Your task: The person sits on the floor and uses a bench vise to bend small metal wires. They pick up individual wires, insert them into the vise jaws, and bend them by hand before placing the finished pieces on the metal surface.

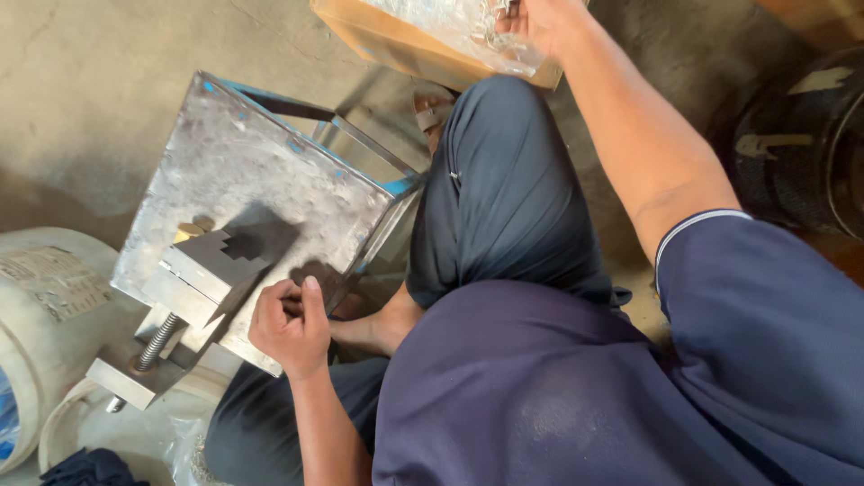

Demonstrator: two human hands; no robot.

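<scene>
At the left of the frame a grey stepped steel vise (211, 270) with a threaded screw sits on the scuffed square metal tabletop (243, 171). Just right of it, the left hand (290, 326) rests curled shut at the tabletop's near edge; whether it pinches anything I cannot tell. At the top right, the right hand (540, 20) closes on the clear plastic bag (459, 27) inside a brown cardboard box (396, 40).

Bench (243, 171): bare metal plate, dull grey, rough and speckled; the vise-like press (193, 279) on it is smoother matt steel with a threaded metal screw (157, 342). Box (396, 40): matt brown cardboard, holding a glossy, crinkled clear plastic bag (459, 27). Floor (99, 81): rough matt concrete; bucket (40, 306): smooth off-white plastic; trousers (504, 189): dark blue cloth.
</scene>
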